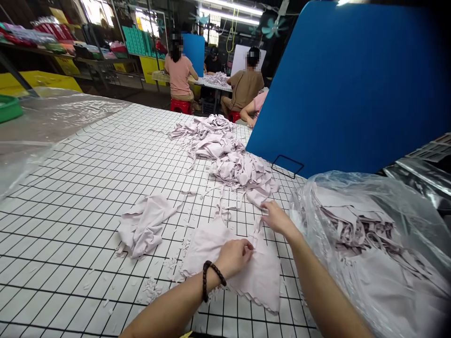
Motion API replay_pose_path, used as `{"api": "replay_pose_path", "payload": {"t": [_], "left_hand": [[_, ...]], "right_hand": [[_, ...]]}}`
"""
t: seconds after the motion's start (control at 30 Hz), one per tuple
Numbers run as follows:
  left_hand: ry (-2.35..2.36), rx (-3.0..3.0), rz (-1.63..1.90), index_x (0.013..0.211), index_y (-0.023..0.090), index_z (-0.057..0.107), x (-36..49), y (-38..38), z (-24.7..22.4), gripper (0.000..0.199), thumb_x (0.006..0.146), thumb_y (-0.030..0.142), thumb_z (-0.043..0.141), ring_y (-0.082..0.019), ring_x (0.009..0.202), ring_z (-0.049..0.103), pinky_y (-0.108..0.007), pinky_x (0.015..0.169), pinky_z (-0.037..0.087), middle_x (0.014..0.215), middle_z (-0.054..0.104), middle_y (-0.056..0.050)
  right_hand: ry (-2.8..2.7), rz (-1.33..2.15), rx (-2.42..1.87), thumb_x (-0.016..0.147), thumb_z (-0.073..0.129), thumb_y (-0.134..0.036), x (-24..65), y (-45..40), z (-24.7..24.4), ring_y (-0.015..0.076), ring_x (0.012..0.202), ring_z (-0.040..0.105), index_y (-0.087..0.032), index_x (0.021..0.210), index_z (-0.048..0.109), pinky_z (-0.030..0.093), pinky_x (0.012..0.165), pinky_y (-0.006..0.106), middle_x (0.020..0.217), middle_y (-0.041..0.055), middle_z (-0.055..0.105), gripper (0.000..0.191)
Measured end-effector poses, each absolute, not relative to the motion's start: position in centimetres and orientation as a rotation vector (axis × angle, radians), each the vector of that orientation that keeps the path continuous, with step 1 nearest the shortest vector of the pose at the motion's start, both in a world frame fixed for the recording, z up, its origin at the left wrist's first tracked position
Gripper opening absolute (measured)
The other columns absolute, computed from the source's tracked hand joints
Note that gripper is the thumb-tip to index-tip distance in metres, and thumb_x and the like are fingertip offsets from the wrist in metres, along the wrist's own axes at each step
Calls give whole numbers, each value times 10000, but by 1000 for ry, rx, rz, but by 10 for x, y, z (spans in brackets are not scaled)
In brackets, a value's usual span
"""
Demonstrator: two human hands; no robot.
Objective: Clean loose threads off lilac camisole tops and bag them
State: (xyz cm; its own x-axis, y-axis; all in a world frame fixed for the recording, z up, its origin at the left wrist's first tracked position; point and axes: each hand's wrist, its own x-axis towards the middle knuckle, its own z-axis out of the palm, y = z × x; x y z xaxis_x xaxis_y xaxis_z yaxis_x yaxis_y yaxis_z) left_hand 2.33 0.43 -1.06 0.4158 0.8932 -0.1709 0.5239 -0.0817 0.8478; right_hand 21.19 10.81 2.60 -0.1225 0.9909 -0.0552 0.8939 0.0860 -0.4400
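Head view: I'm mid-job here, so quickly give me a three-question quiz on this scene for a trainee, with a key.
1. Which of these lies under the left hand?
A) a clear plastic bag
B) a pale strappy top
C) a green tray

2. True or false: the dark beaded bracelet is worn on the left wrist.

3. Fill in the colour: the large panel at the right, beyond the wire stand, is ____.

Key: 1. B; 2. True; 3. blue
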Motion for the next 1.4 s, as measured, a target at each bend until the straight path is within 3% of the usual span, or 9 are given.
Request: {"api": "replay_pose_path", "payload": {"t": [0.1,0.2,0.4,0.6,0.73,0.87,1.03,1.2,1.4], "left_hand": [[1067,1423,587,1110,207,583,10,3,-3,380,825,452,529,-117,567,565,-240,524,423,847,629,-32],[974,1011,686,1202,183,491,-10,5,1,480,813,455,561,-96,532,556,-231,476,438,899,599,-52],[857,446,923,1314,152,325,-41,14,-11,581,825,313,595,-119,694,634,-258,654,491,1018,606,-105],[763,318,895,1352,151,257,-45,18,-22,652,809,260,602,-173,807,669,-289,722,495,1151,589,-154],[746,307,885,1383,158,218,-47,19,-25,715,798,260,616,-182,848,671,-290,740,492,1203,573,-167],[743,341,892,1397,167,215,-47,19,-28,727,803,279,619,-185,865,671,-293,755,490,1214,572,-168],[763,339,887,1394,154,233,-47,18,-25,711,808,275,618,-198,884,670,-306,776,491,1226,569,-173],[776,347,877,1407,149,215,-49,16,-17,734,814,284,625,-209,909,666,-331,827,488,1239,564,-179],[789,359,870,1408,143,206,-49,16,-12,773,794,284,653,-212,913,667,-326,812,497,1242,558,-181]], "right_hand": [[-2050,786,-1709,766,565,-263,154,121,31,170,865,580,-185,894,651,407,781,251,952,53,649,173],[-1902,960,-1791,770,578,-326,106,147,18,155,712,593,-160,756,639,407,655,228,771,44,674,177],[-1673,1031,-1906,761,579,-382,76,198,-11,135,466,502,-162,572,565,344,487,232,480,19,562,291],[-1424,1173,-1813,623,653,-214,67,216,-8,85,400,398,-159,544,534,260,396,204,430,-32,487,153],[-1256,1326,-1639,701,600,-295,78,216,5,56,382,346,-156,675,565,185,330,185,593,4,593,146],[-1159,1393,-1454,716,631,-378,97,209,21,49,432,406,-168,759,578,256,330,159,765,38,652,221],[-1101,1301,-1353,631,750,-402,109,192,34,64,453,442,-164,735,577,276,335,164,634,-5,584,312],[-1051,1242,-1309,551,817,-350,119,168,47,29,380,289,-175,645,519,183,328,173,462,-92,400,358],[-1012,1475,-1245,627,761,-331,144,141,68,61,440,422,-172,757,564,289,348,172,605,-24,573,285]]}}
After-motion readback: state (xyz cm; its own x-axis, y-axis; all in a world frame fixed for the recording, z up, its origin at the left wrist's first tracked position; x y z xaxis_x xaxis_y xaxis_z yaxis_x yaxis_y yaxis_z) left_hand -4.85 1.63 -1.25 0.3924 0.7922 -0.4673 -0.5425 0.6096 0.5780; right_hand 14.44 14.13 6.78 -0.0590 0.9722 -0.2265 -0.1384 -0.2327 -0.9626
